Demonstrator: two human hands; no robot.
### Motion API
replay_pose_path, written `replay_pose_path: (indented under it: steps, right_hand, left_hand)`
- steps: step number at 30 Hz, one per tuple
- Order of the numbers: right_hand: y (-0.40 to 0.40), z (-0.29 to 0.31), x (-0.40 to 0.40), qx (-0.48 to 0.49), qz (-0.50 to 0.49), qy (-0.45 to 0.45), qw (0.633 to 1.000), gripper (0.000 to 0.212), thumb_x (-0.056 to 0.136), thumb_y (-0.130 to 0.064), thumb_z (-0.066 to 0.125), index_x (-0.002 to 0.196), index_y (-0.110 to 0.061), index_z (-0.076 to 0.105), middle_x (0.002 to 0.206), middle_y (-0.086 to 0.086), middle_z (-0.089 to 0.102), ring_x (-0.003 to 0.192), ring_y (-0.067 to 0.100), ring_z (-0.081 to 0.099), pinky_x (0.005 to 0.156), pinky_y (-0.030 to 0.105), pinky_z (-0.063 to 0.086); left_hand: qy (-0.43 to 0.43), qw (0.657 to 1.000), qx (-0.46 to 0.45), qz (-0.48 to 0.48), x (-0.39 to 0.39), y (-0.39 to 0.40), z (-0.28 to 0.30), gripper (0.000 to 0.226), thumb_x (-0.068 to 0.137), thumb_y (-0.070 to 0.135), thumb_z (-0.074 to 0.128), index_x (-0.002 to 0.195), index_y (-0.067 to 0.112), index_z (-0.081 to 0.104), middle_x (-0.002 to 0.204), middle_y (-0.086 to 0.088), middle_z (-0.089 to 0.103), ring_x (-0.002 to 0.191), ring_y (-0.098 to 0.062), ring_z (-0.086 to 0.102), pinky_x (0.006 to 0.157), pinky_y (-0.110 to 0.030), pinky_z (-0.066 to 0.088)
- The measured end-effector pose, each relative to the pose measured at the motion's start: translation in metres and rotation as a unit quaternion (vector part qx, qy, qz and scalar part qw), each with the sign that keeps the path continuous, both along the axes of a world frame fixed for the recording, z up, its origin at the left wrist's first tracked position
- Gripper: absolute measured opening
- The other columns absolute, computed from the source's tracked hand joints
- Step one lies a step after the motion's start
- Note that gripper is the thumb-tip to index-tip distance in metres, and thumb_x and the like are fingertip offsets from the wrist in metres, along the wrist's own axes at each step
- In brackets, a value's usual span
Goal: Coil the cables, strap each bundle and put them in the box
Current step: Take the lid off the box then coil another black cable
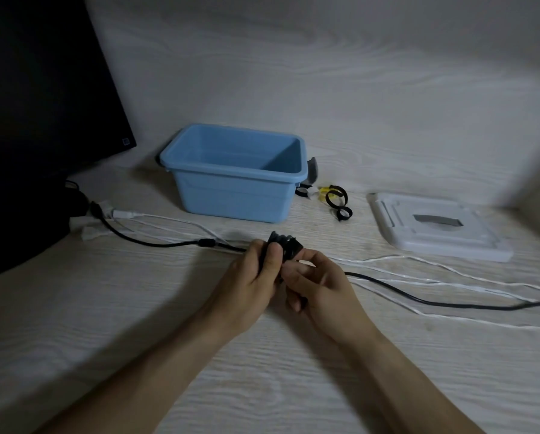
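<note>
Two hands meet over the middle of the table (106,324): your left hand (253,277) has its fingers and thumb curled round a small black coil (285,247) of the black cable (434,300), and your right hand (317,285) pinches the same bundle from the other side with its fingers bent. From the coil, one run of the black cable goes left toward the dark monitor (37,104), and another trails off to the right edge of the view. Several white cables (450,281) lie loose on the table, crossing under and beside the black one. Behind your hands stands the blue box (235,195), open at the top. Just to its right lie black straps (337,198) curled in loops, with something small and yellow beside them. Farther right, well apart from the box, the white lid (434,231) lies flat on the table.
</note>
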State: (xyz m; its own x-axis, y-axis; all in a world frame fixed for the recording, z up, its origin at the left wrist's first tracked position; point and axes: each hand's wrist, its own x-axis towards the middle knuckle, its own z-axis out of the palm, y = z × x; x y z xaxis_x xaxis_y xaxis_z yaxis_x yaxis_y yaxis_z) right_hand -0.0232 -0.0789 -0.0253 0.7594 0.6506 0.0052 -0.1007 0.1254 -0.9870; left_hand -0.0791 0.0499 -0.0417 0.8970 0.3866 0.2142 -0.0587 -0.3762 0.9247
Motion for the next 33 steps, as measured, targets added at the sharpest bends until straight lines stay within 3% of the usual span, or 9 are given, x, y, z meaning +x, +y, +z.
replay_pose_path:
  steps: [5, 11, 15, 19, 23, 25, 27, 30, 33]
  right_hand:
    - [0.002, -0.003, -0.005, 0.044, 0.010, 0.061, 0.997, 0.027, 0.089, 0.009, 0.062, 0.105, -0.004, 0.046, 0.068, 0.008, 0.057, 0.048, 0.012, 0.051, 0.049, 0.026, 0.038]
    - [0.004, -0.005, -0.004, 0.080, 0.006, 0.108, 0.991, 0.057, 0.079, 0.000, 0.076, 0.123, 0.018, 0.043, 0.072, 0.017, 0.055, 0.057, 0.018, 0.055, 0.052, 0.024, 0.044]
    - [0.005, -0.008, -0.002, 0.115, 0.011, 0.138, 0.984, 0.058, 0.077, 0.001, 0.072, 0.124, 0.019, 0.044, 0.078, 0.019, 0.060, 0.062, 0.024, 0.055, 0.063, 0.032, 0.054]
    - [0.007, -0.007, -0.001, 0.112, -0.003, 0.127, 0.986, 0.048, 0.078, 0.001, 0.071, 0.114, 0.019, 0.045, 0.075, 0.017, 0.060, 0.060, 0.022, 0.052, 0.058, 0.028, 0.051]
    - [0.003, -0.006, 0.004, 0.117, -0.023, 0.137, 0.983, 0.038, 0.083, 0.005, 0.065, 0.115, 0.017, 0.048, 0.059, 0.004, 0.059, 0.049, 0.017, 0.051, 0.051, 0.023, 0.047]
    - [0.002, -0.007, 0.007, 0.110, -0.029, 0.134, 0.984, 0.038, 0.083, 0.003, 0.067, 0.113, 0.016, 0.046, 0.059, 0.005, 0.058, 0.048, 0.017, 0.052, 0.050, 0.023, 0.045]
    - [0.001, -0.007, 0.008, 0.098, -0.031, 0.120, 0.987, 0.037, 0.084, 0.001, 0.067, 0.109, 0.018, 0.045, 0.059, 0.012, 0.057, 0.047, 0.016, 0.050, 0.049, 0.022, 0.041]
    - [0.001, -0.006, 0.009, 0.072, -0.030, 0.082, 0.994, 0.030, 0.088, 0.002, 0.065, 0.103, 0.017, 0.045, 0.058, 0.019, 0.057, 0.043, 0.013, 0.042, 0.045, 0.020, 0.035]
    - [0.000, -0.007, 0.010, 0.063, -0.024, 0.054, 0.996, 0.027, 0.087, 0.001, 0.069, 0.100, 0.009, 0.046, 0.059, 0.021, 0.059, 0.043, 0.017, 0.045, 0.044, 0.021, 0.035]
  left_hand:
    - [0.026, 0.999, -0.031, 0.003, 0.001, 0.001, 0.003, 0.033, 0.099, 0.048, 0.041, 0.093, 0.018, 0.054, 0.076, 0.005, 0.065, 0.073, -0.010, 0.062, 0.067, -0.036, 0.049]
    - [0.022, 0.988, -0.152, -0.031, 0.002, -0.003, 0.010, 0.023, 0.096, 0.031, 0.054, 0.106, 0.010, 0.052, 0.076, -0.004, 0.064, 0.059, -0.013, 0.059, 0.054, -0.028, 0.049]
    - [-0.003, 0.990, -0.135, -0.029, 0.004, -0.003, 0.010, 0.022, 0.092, 0.034, 0.059, 0.098, 0.013, 0.060, 0.063, 0.001, 0.063, 0.052, -0.014, 0.057, 0.049, -0.023, 0.046]
    - [-0.022, 0.985, -0.166, -0.038, 0.002, -0.004, 0.009, 0.038, 0.086, 0.047, 0.058, 0.092, 0.009, 0.062, 0.060, 0.001, 0.062, 0.053, -0.015, 0.057, 0.053, -0.026, 0.047]
    - [-0.003, 0.960, -0.258, -0.107, 0.003, 0.000, 0.005, 0.068, 0.094, 0.059, 0.032, 0.104, 0.002, 0.066, 0.076, -0.023, 0.060, 0.066, -0.022, 0.057, 0.064, -0.031, 0.046]
    - [0.006, 0.955, -0.280, -0.101, 0.004, 0.000, 0.004, 0.063, 0.102, 0.049, 0.028, 0.104, -0.003, 0.065, 0.072, -0.022, 0.059, 0.059, -0.016, 0.057, 0.058, -0.022, 0.046]
    - [0.001, 0.958, -0.273, -0.093, 0.004, -0.002, 0.004, 0.045, 0.105, 0.029, 0.036, 0.091, -0.003, 0.064, 0.061, -0.014, 0.057, 0.049, -0.010, 0.053, 0.046, -0.014, 0.041]
    - [-0.008, 0.954, -0.278, -0.111, 0.004, 0.000, 0.005, 0.046, 0.098, 0.030, 0.049, 0.090, -0.014, 0.060, 0.060, -0.013, 0.057, 0.058, -0.019, 0.054, 0.054, -0.020, 0.044]
    - [-0.003, 0.951, -0.287, -0.115, 0.005, 0.004, 0.005, 0.053, 0.094, 0.034, 0.051, 0.093, -0.018, 0.059, 0.062, -0.016, 0.055, 0.063, -0.025, 0.052, 0.061, -0.029, 0.044]
